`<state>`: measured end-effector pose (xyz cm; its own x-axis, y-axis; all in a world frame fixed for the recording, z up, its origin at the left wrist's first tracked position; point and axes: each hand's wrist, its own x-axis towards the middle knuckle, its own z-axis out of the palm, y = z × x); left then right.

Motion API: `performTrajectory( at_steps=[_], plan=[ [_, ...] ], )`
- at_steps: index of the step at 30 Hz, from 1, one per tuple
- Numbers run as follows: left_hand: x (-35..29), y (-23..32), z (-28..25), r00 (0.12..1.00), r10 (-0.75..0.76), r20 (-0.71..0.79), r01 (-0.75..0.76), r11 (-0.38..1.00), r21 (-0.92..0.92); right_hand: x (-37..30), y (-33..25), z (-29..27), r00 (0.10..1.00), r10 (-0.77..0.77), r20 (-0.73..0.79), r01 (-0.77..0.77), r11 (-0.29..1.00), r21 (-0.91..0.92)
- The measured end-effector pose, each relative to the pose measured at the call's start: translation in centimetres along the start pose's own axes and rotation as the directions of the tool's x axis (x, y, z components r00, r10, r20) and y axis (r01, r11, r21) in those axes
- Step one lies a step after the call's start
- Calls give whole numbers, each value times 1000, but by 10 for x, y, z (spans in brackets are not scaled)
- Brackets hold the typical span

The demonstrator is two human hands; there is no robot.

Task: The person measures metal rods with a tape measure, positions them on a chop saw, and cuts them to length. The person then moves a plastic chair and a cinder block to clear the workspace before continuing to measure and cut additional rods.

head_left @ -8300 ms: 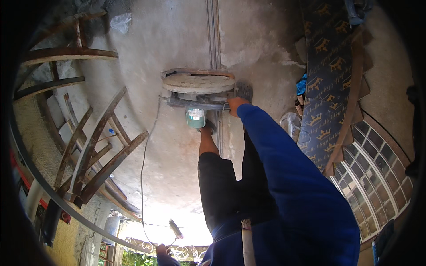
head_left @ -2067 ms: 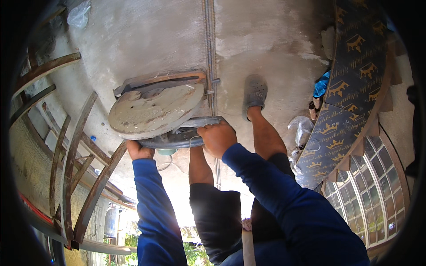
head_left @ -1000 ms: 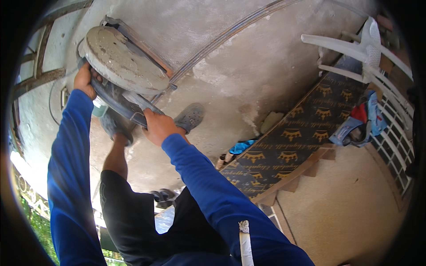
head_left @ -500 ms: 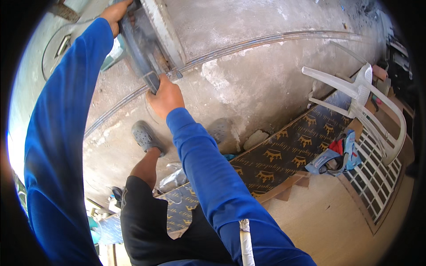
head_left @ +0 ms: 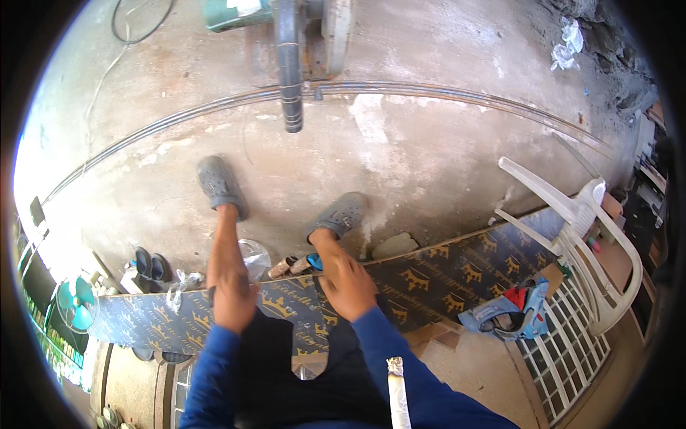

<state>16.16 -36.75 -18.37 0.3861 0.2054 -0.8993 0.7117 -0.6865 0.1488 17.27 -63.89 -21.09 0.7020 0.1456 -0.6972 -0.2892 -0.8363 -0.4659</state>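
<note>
My left hand [head_left: 235,305] rests on my left knee, back of the hand up, holding nothing. On the right knee lies my right hand [head_left: 350,288], its fingers apart and also empty. Ahead of both feet stands a cut-off saw [head_left: 239,16] with a green motor, cut off by the top edge. Its black, tape-wrapped handle [head_left: 289,79] points toward me, out of either hand's touch. Long thin metal bars [head_left: 207,106] run across the floor beneath the saw. A cigarette [head_left: 397,397] with an ash tip shows close up at the lower edge.
A dark board [head_left: 457,279] with gold crowns lies across behind my clogs [head_left: 341,214]. To the right are a white plastic chair [head_left: 600,250], a white grille [head_left: 564,357] and a light-blue cloth item [head_left: 511,311]. A green-bladed fan [head_left: 76,304] stands at left; a cable [head_left: 143,36] lies upper left.
Both hands have let go of the saw and come back to my knees. The saw's handle now shows bare, and my view has shifted, bringing both feet into sight.
</note>
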Motion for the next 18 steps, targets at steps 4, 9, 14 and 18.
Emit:
performTrajectory(
  at_steps=[4,9,14,18],
  plan=[
    [-100,-39,6,967,133,-218,-42,924,381,-83,2,-39,968,209,140,-177,961,-213],
    [-127,-46,2,974,-186,-131,215,940,264,-133,-28,-33,827,473,304,-392,873,-291],
    [-109,-46,-10,971,-214,-105,238,901,364,-123,-37,-9,800,543,256,-467,830,-305],
    [-112,-51,-24,973,-226,-48,226,883,411,-128,-55,-2,763,576,293,-493,812,-314]
  ],
)
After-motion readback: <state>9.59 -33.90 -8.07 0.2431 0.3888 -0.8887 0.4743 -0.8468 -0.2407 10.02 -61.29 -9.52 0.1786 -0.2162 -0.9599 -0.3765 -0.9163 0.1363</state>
